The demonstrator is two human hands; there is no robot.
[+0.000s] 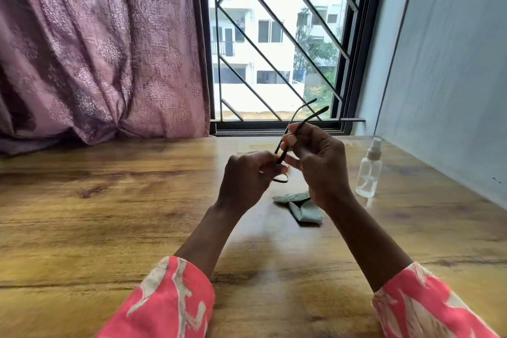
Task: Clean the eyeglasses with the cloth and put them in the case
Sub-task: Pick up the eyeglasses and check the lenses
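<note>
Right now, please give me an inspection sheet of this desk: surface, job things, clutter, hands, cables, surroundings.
Surface: wooden desk, bare grain visible.
Job's things: glasses held in the air by both hands, arms pointing toward the window; green cloth crumpled on the desk beneath the hands; case not seen.
Clutter: clear spray bottle upright, at the right.
Hands: left hand and right hand grip the glasses.
Cables: nothing seen.
Surroundings: purple curtain, barred window, pale wall.

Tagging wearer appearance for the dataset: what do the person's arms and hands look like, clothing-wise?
Both arms wear coral-pink sleeves with an off-white print: left sleeve, right sleeve. The cuffs stop partway up the forearms, so wrists and hands are bare. No gloves or watch visible on the left hand or right hand; rings cannot be told. Fingernails look short and unpainted.
</note>
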